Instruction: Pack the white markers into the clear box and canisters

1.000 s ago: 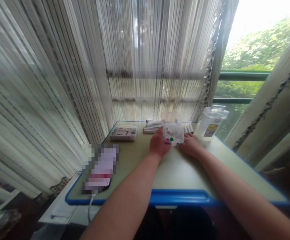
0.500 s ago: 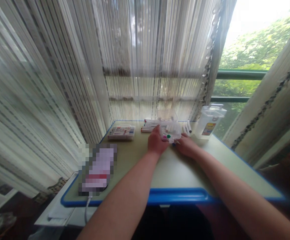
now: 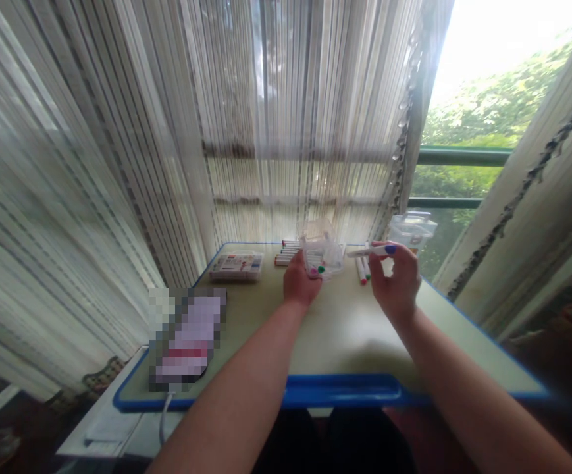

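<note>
My left hand [image 3: 301,282] grips the near left side of a clear plastic box [image 3: 332,258], whose lid stands open at the back. Inside the box lie a few markers, one with a pink end and one with a green end [image 3: 321,269]. Between the thumb and fingers of my right hand [image 3: 395,280] is a white marker [image 3: 377,251] with a dark blue end, raised above the table and pointing left toward the box. Loose markers [image 3: 362,271] with red and green ends lie just left of my right hand. Behind my left hand rests a row of markers [image 3: 288,252].
A closed marker case [image 3: 237,266] lies at the back left of the table [image 3: 335,336]. A clear container with a handle [image 3: 411,228] stands at the back right, partly behind my right hand. At the left edge lies a blurred phone [image 3: 189,339] with a white cable [image 3: 164,421].
My right hand has risen from the table beside the box and moved right, now with the blue-ended marker in its fingers. My left hand still holds the box.
</note>
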Demonstrator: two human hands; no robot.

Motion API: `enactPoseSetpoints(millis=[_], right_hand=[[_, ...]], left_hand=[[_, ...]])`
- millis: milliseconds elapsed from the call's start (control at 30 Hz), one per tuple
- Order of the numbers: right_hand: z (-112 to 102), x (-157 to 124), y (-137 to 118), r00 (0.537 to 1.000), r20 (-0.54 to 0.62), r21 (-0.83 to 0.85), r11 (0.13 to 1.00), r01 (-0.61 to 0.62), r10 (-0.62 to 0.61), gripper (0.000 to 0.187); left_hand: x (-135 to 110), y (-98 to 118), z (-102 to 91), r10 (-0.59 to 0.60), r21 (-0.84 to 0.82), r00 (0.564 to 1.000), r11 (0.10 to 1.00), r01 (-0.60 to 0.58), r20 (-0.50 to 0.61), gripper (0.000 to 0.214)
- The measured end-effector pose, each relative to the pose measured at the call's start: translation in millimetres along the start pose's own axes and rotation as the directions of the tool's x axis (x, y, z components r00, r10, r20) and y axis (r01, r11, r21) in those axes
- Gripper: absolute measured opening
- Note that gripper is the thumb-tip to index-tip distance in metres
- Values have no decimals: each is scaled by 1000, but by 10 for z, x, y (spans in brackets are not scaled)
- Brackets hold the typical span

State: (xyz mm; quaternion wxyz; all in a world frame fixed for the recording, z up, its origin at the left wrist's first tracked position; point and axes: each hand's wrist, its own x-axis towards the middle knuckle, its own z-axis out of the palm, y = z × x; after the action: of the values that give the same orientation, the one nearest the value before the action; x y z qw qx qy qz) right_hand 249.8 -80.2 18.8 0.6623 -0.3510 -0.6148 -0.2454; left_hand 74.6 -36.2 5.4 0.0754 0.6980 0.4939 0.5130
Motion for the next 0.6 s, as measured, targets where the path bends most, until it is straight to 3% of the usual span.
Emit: enactPoseSetpoints(millis=[100, 200, 367, 600], right_hand=[[-39, 88, -182, 989, -120, 191, 975, 114, -92, 55], [-19, 115, -306, 988, -134, 320, 940, 119, -80, 62], [52, 25, -325, 999, -30, 397, 917, 46, -38, 58], [146, -127, -311, 986, 148, 279, 960, 27, -71, 45]], left_hand=[[0, -9, 11, 16, -2, 1000, 1000, -16, 6, 37], [-2, -19, 30, 28, 2, 1000, 1000, -28, 2, 37], [1, -30, 58, 49, 41, 999, 998, -50, 16, 42], [-19, -4, 29, 118, 44, 992, 992, -119, 34, 42]])
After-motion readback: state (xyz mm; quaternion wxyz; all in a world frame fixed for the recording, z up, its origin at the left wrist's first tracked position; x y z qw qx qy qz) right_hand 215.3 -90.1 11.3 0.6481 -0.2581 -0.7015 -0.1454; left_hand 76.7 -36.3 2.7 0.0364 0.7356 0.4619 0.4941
